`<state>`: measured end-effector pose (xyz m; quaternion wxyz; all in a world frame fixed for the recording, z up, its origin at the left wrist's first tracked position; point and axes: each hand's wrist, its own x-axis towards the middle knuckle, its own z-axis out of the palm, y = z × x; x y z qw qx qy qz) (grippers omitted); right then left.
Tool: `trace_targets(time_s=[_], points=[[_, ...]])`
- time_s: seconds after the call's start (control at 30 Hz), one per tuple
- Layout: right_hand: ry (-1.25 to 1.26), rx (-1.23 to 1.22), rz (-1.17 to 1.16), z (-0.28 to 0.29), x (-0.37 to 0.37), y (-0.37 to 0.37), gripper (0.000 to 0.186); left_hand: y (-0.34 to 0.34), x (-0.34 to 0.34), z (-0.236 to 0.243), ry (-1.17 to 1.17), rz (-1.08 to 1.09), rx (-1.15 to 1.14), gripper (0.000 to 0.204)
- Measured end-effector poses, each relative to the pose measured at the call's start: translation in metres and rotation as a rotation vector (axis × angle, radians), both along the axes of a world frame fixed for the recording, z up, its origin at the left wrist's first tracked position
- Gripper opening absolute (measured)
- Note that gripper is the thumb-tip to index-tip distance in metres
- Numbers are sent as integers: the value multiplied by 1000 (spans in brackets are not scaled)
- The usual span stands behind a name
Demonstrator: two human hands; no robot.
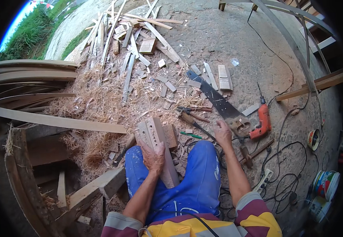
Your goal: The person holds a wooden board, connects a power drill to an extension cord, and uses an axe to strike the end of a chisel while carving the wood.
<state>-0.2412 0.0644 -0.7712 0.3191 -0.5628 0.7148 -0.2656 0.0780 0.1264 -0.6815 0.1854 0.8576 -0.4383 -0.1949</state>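
A long wooden block (pixel 168 173) with a row of small dark spots along its upper face lies between my thighs, pointing away from me. My left hand (pixel 153 157) grips it around its left side and top. My right hand (pixel 223 135) hovers past my right knee with its fingers curled together; whatever they hold, if anything, is too small to make out. Close to that hand is the wooden handle of a handsaw (pixel 218 99), its dark blade pointing away to the left. Pincers (pixel 195 112), a hammer-like tool with a wooden handle (pixel 188 119) and a green pencil (pixel 191 135) lie between both hands.
An orange drill (pixel 263 120) lies right of the saw, its cords looping over the ground beside a power strip (pixel 263 181). A hammer (pixel 247 156) is nearby. Offcuts and shavings (pixel 96 106) cover the left. Curved boards (pixel 29 73) are stacked far left; paint buckets (pixel 326 185) stand right.
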Motion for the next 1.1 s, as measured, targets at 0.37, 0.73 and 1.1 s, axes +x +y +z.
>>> trace_targets(time_s=[0.37,0.73,1.1], points=[[-234,-130,128,56,95,-7,26,-12,16,15,856,-42,-554,68],[-232,-457,401,147,124,91,21,-43,-15,163,1433,-179,-831,24],[187,77,-223,23,-68,146,24,-36,67,215,724,-29,-1123,42]])
